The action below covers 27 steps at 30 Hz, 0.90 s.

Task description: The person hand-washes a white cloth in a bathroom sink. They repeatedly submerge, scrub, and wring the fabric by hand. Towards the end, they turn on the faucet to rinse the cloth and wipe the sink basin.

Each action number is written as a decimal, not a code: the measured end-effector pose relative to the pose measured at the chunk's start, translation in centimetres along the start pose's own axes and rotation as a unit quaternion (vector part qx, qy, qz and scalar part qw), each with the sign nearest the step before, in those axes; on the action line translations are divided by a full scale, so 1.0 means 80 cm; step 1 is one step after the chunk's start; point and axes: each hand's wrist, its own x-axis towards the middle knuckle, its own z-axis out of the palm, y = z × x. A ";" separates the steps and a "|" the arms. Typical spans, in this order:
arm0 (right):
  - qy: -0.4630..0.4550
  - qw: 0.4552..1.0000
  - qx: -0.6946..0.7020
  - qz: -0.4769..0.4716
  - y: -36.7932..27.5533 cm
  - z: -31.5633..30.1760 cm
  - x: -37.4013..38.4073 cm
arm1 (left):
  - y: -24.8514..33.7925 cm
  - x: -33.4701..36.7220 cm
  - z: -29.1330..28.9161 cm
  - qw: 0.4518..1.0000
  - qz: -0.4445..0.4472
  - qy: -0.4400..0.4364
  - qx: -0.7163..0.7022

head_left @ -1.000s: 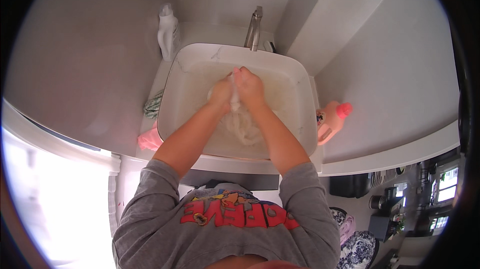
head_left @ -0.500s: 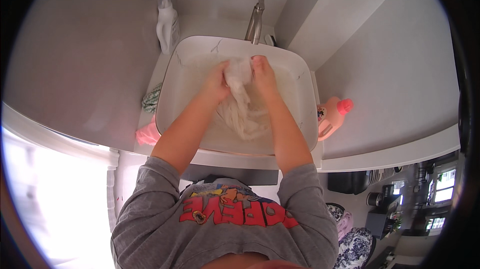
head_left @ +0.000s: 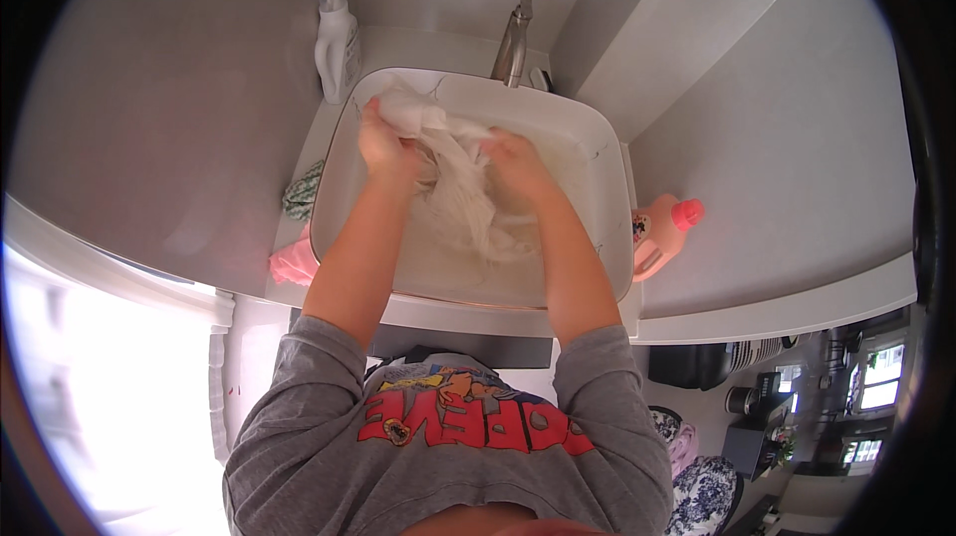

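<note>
A wet white cloth (head_left: 460,187) hangs between my hands, its lower folds lying in cloudy water in the white marbled sink (head_left: 588,123). At the sink's far left, my left hand (head_left: 388,145) is closed on a bunched part of the cloth, which spreads above the fingers. My right hand (head_left: 515,159) grips another part of it near the middle of the basin; its fingers are slightly blurred and partly hidden by the fabric. Behind the sink's far rim stands a metal faucet (head_left: 513,43), with no stream of water visible from it.
A white bottle (head_left: 337,46) stands behind the sink at the left. Green patterned cloth (head_left: 303,191) and pink cloth (head_left: 294,259) lie beside its left rim. An orange bottle with a pink cap (head_left: 661,227) stands at the right. Walls close in on both sides.
My left hand has moved left and carried its part of the white cloth toward the sink's far-left corner. My right hand has come slightly lower. The cloth is more spread out between them.
</note>
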 end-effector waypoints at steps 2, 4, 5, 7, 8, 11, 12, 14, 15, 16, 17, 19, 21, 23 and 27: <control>0.044 0.991 0.118 0.030 -0.005 -0.012 0.001 | 0.004 0.000 0.000 0.998 0.050 0.029 0.003; 0.049 0.971 0.219 0.082 -0.023 -0.023 0.001 | 0.005 0.008 -0.006 0.997 0.074 0.019 -0.001; 0.035 0.970 0.221 0.090 -0.019 -0.026 0.003 | 0.004 0.011 -0.010 0.997 0.076 0.007 0.002; 0.009 0.968 0.227 0.107 -0.017 -0.030 0.005 | 0.002 0.016 -0.014 0.997 0.079 -0.018 0.012; -0.008 0.980 0.161 0.114 -0.017 -0.035 0.002 | -0.001 0.017 -0.015 0.997 0.075 -0.008 0.018; -0.071 0.988 0.050 0.126 -0.040 -0.042 -0.005 | 0.000 0.017 -0.017 0.997 0.067 0.012 0.030; -0.093 0.985 0.071 0.130 -0.036 -0.046 -0.008 | -0.001 0.018 -0.017 0.998 0.056 0.009 0.030; -0.138 0.960 0.176 0.168 -0.021 -0.055 -0.007 | -0.003 0.020 -0.018 0.999 0.038 0.017 0.026; -0.160 0.931 0.259 0.202 -0.016 -0.060 -0.005 | -0.005 0.024 -0.020 0.999 0.029 0.027 0.021; -0.181 0.893 0.340 0.233 -0.011 -0.064 -0.003 | -0.007 0.027 -0.022 0.999 0.020 0.037 0.016; -0.179 0.899 0.332 0.225 -0.006 -0.066 -0.004 | -0.008 0.031 -0.024 0.999 0.017 0.037 0.012; -0.178 0.907 0.318 0.210 -0.014 -0.063 -0.010 | -0.007 0.037 -0.030 0.999 0.014 0.040 0.007; -0.195 0.933 0.226 0.199 -0.014 -0.062 -0.007 | -0.006 0.039 -0.031 0.999 0.013 0.046 0.011; -0.174 0.967 0.076 0.168 -0.003 -0.058 -0.005 | -0.007 0.036 -0.031 0.999 0.008 0.042 0.020; 0.019 0.960 -0.271 0.072 0.029 -0.041 0.001 | -0.014 0.030 -0.027 0.999 -0.008 0.001 0.032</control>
